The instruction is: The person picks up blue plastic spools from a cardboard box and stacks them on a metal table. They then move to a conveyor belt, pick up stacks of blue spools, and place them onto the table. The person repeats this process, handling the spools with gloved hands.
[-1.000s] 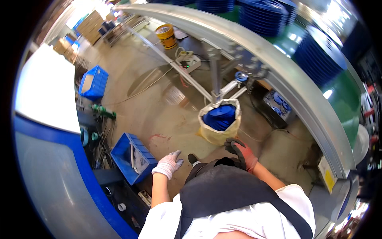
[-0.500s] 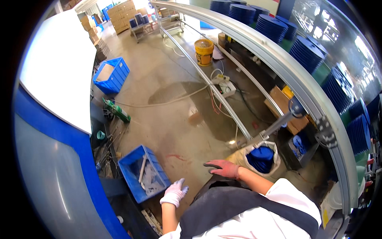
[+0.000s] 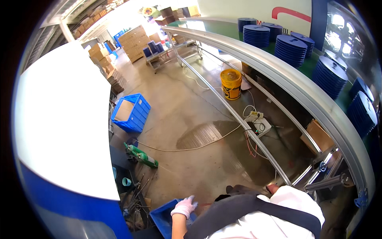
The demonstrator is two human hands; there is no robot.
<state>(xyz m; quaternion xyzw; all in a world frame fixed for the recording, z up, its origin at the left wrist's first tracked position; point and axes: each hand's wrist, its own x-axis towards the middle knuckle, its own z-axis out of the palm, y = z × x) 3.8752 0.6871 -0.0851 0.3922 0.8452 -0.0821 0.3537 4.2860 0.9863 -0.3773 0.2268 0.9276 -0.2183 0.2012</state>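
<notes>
My left hand (image 3: 184, 207), in a pale pinkish-white glove, has its fingers stretched out and holds nothing. It is over the edge of a blue plastic bin (image 3: 160, 213) on the floor; whether it touches the bin I cannot tell. Of my right hand (image 3: 271, 188) only a bit of the red glove shows beside my white sleeve. Its fingers are hidden, so what it holds, if anything, cannot be made out. Close to that hand runs the metal frame (image 3: 274, 163) of a long conveyor table.
Stacks of blue discs (image 3: 289, 49) stand on the green conveyor (image 3: 234, 34) at right. A yellow bucket (image 3: 230, 85) and a white power box (image 3: 259, 124) with cables are beneath. At left are a blue crate (image 3: 137, 115), green bottles (image 3: 144, 157) and a white-and-blue machine (image 3: 63, 131).
The view has tilted up, and the sack of blue discs has left it. My right hand, spread before, is now mostly hidden by my sleeve. My left hand stays open by the bin.
</notes>
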